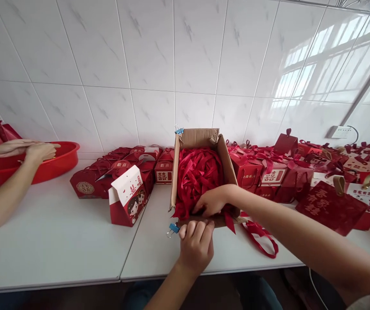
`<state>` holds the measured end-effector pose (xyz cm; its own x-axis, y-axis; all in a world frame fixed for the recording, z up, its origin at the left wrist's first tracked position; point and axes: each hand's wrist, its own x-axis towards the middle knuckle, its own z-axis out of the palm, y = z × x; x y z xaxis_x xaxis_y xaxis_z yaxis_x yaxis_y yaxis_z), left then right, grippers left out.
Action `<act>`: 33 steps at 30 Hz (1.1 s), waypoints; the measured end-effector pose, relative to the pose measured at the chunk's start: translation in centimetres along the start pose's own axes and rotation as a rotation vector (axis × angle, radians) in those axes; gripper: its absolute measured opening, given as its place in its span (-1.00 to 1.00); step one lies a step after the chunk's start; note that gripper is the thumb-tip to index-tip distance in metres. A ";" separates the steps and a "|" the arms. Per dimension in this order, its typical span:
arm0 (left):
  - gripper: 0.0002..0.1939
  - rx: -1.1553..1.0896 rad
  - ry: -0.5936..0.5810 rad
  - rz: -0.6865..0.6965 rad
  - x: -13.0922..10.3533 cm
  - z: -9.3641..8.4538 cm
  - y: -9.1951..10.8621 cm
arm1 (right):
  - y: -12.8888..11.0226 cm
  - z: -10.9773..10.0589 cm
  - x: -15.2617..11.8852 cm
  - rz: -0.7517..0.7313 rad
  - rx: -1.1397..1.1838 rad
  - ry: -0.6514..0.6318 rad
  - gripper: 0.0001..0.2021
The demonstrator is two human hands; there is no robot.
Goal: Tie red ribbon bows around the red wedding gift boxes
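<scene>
An open cardboard box (228, 165) on the table holds a tangled heap of red ribbons (201, 170). My left hand (197, 243) is closed over the box's near edge, its fingers curled on the cardboard. A blue binder clip (173, 228) sits just left of those fingers. Inside the box, my right hand (213, 201) reaches down into the ribbons with bent fingers; its fingertips are partly hidden among them, so I cannot make out what they hold. Ribbon ends hang over the near rim, and a ribbon loop (270, 249) lies on the table to the right.
A white and red gift box (123, 200) stands left of the cardboard box, with darker red boxes (90, 185) behind. Several ribboned boxes (273, 176) crowd the right side. Another person's hands (39, 151) work over a red basin (70, 157) at far left. The tiled wall (152, 112) bounds the back.
</scene>
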<state>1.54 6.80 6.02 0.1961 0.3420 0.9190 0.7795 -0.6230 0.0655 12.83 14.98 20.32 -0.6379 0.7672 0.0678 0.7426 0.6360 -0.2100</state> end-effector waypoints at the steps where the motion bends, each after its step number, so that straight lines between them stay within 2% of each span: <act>1: -0.81 -0.001 0.006 -0.001 0.0 0.1 0.0 | 0.3 -0.6 0.2 -0.010 0.008 -0.051 -0.80; 3: -0.82 0.003 0.011 -0.002 -0.1 0.2 0.0 | 0.7 -1.6 0.8 -0.039 0.033 -0.117 -0.90; 7: -0.82 0.022 0.005 -0.005 -0.1 0.3 0.1 | 0.8 -1.4 2.3 -0.045 0.050 0.065 -0.69; 11: -0.82 0.036 -0.002 -0.008 0.0 0.2 0.1 | 0.7 -0.1 3.5 -0.056 0.086 0.153 -0.86; 12: -0.82 0.036 0.000 -0.009 0.0 0.1 0.1 | 0.9 -0.1 3.7 -0.035 0.094 0.213 -0.88; 14: -0.82 0.028 0.000 -0.010 0.0 0.1 0.2 | 1.4 -0.8 3.6 0.043 0.191 0.413 -0.88; 16: -0.81 0.021 0.001 -0.010 0.0 0.1 0.1 | 2.1 -2.0 3.2 0.131 0.441 0.613 -0.89; 18: -0.82 0.024 0.008 -0.008 0.0 0.2 0.1 | 2.6 -3.4 2.3 0.177 0.760 0.707 -0.87; 21: -0.84 0.032 0.039 0.000 0.1 0.3 0.1 | 3.3 -4.9 0.5 0.150 1.085 0.688 -0.77; 25: -0.85 0.034 0.048 0.009 0.2 0.3 0.0 | 3.8 -5.8 -2.2 0.074 1.306 0.661 -0.72; 29: -0.85 0.036 0.041 -0.003 0.4 0.2 0.1 | 3.8 -5.3 -5.1 -0.005 1.452 0.644 -0.78; 33: -0.85 0.042 0.040 0.002 0.5 0.1 0.1 | 3.7 -3.9 -7.8 -0.040 1.382 0.764 -0.81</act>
<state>1.77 7.01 6.47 0.1740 0.3117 0.9341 0.8038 -0.5930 0.0482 21.33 11.68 22.80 -0.0853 0.8833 0.4611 -0.2959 0.4194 -0.8582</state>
